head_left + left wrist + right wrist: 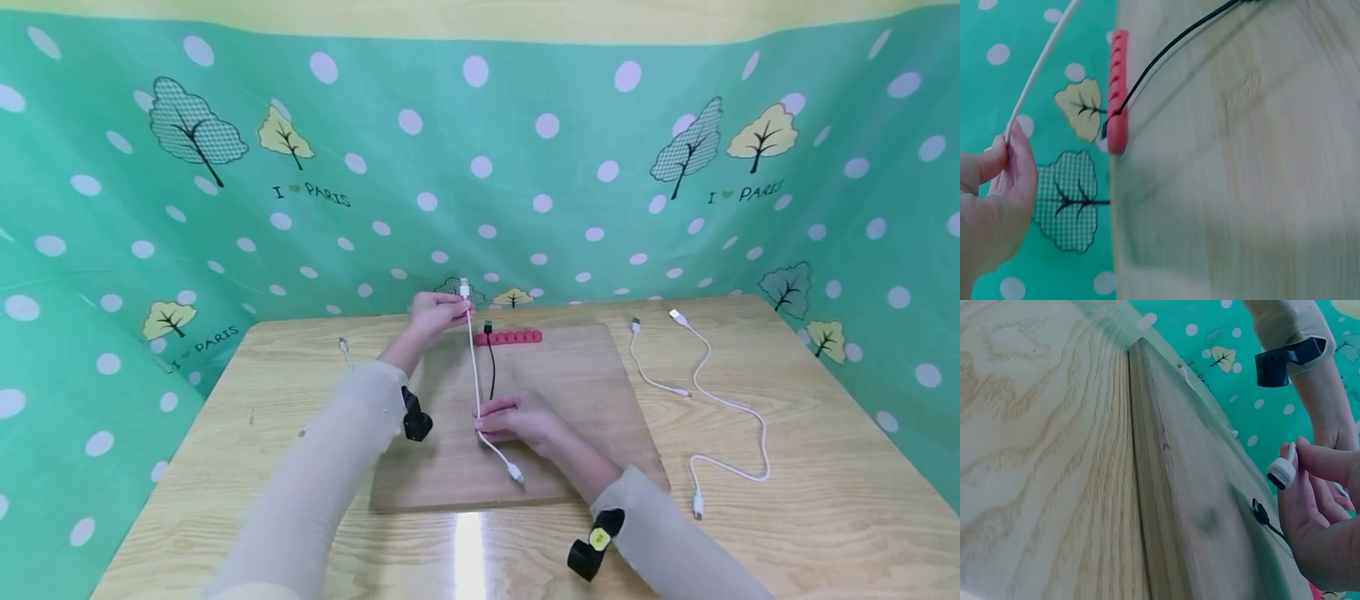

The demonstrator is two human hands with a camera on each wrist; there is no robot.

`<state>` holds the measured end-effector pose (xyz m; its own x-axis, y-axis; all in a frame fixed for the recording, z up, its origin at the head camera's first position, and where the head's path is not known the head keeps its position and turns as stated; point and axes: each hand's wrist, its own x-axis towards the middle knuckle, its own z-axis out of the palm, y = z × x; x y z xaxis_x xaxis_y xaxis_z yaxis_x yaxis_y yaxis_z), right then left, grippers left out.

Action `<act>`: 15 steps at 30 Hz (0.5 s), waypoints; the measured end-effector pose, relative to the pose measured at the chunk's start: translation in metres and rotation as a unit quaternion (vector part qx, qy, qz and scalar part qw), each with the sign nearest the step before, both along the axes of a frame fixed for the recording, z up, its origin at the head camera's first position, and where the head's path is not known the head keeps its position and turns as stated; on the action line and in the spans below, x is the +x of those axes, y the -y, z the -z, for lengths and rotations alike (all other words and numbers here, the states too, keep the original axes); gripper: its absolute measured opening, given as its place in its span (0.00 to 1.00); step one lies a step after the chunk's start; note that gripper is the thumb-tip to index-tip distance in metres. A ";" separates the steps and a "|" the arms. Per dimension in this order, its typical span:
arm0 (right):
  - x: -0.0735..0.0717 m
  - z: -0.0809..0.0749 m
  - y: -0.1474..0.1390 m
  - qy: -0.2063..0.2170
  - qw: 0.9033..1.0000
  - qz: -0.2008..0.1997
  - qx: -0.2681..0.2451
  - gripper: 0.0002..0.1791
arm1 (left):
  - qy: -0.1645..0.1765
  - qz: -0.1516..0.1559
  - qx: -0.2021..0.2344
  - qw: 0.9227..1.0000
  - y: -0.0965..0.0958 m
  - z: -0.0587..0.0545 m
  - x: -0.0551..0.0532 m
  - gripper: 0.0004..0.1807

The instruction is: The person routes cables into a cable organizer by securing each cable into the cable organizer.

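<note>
Basically, white cable (474, 367) runs straight over board (577, 383) — L hand (441, 312) pinching just below top plug (464, 288), R hand (521, 417) pinching lower down. Prob. light & bendy — best gripped near stiffer top plug.

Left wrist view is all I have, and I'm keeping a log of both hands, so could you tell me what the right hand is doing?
Observer: The right hand pinches the same white USB cable that the left hand holds, lower down its length.
Operator: Noted. My picture doesn't show the cable's end at the left hand; what is on it?
Observer: A USB-A plug, pointing up just above that hand in the head view.
</note>
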<state>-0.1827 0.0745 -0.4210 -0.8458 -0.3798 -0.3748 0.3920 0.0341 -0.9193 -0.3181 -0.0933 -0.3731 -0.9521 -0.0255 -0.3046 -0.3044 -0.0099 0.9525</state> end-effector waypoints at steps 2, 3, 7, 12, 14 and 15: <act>0.000 0.000 -0.005 -0.002 1.000 -0.010 -0.008 0.17 | 0.001 -0.010 0.003 1.000 -0.005 0.002 0.000 0.18; 0.001 0.001 -0.008 -0.003 1.000 -0.013 -0.013 0.17 | 0.000 -0.012 0.004 1.000 -0.008 0.003 0.000 0.18; 0.002 0.004 -0.020 -0.004 1.000 -0.016 -0.024 0.17 | -0.002 -0.013 0.002 1.000 -0.017 0.003 0.001 0.18; 0.002 0.010 -0.029 0.004 0.999 -0.004 -0.033 0.16 | -0.002 -0.008 0.021 1.000 -0.026 0.004 -0.002 0.20; 0.003 0.011 -0.030 0.005 0.999 0.001 -0.035 0.15 | 0.000 -0.003 0.031 1.000 -0.029 0.006 -0.004 0.20; 0.003 0.011 -0.030 0.004 0.999 0.002 -0.036 0.15 | 0.001 -0.002 0.035 0.999 -0.029 0.008 -0.006 0.20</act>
<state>-0.1799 0.1043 -0.4324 -0.8443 -0.4025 -0.3538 0.3998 -0.0334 -0.9160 -0.3237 -0.0639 -0.3812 -0.9518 -0.0075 -0.3068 -0.3053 -0.0778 0.9491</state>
